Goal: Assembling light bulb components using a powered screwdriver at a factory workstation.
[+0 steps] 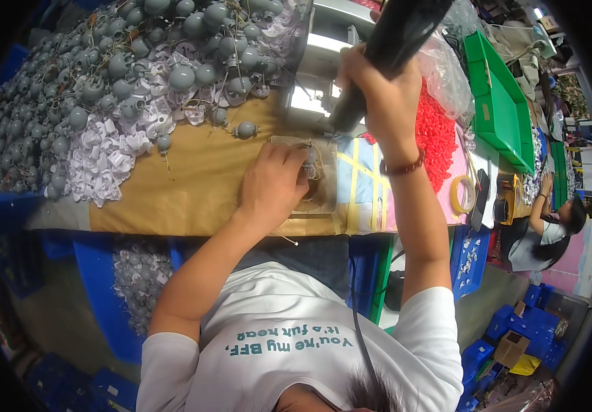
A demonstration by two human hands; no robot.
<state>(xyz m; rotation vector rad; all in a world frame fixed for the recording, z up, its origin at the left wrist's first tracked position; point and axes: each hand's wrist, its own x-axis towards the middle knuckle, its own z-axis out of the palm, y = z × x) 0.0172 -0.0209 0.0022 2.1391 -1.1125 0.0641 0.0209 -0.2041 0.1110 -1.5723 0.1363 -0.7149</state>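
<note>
Brown sheeting (199, 182) spreads to its front edge left of the left hand (273, 177), fingers curled at a rounded grey piece (310, 157) on a flat plate (320, 204), grip unclear; the right hand (388, 96) clenches a smooth black cylinder (406, 38).

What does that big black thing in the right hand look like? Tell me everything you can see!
The black tool looks like a thick, smooth tube, a bit shiny, maybe plastic. The right hand has its fingers wrapped around it. It is tilted: one end runs up to the right and out of the picture, while the lower end points down and left, above the work table. I can't tell whether that lower end touches anything.
</note>
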